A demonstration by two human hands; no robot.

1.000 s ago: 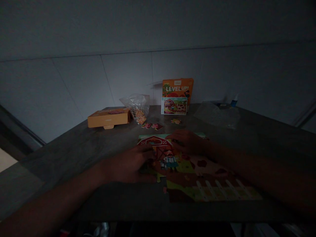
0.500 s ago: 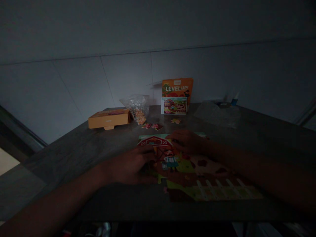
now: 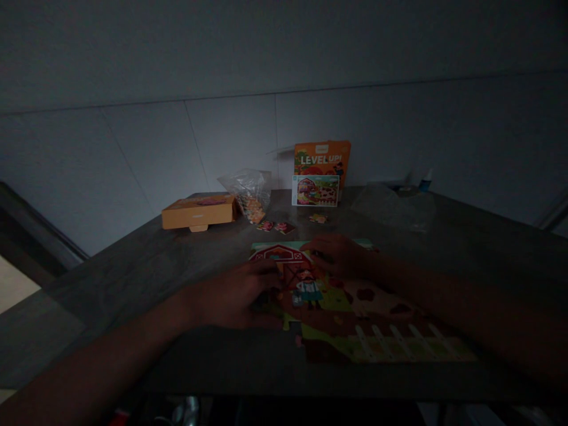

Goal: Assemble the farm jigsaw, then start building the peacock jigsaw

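Observation:
A partly assembled farm jigsaw puzzle (image 3: 331,319) lies flat on the table, showing a red barn, a farmer, a cow and a white fence. My left hand (image 3: 242,296) grips its left edge, the fingers over the barn side and the thumb lower down. My right hand (image 3: 339,254) rests on the upper middle of the puzzle, fingers apart and bent down onto the surface. Its forearm covers much of the right side. A small pink-marked piece (image 3: 299,341) shows at a gap in the lower left border. Dim light hides the fingertips.
Behind the puzzle lie loose pieces (image 3: 284,227) and another small piece (image 3: 318,218). A clear bag of pieces (image 3: 251,198) stands beside an orange box (image 3: 199,213). A picture card (image 3: 316,190) leans on an orange "LEVEL UP!" package (image 3: 322,155). Clear plastic (image 3: 394,207) and a small bottle (image 3: 426,180) are at right.
The view has shifted slightly, so everything sits a little further right. Both hands stay in the same places on the puzzle.

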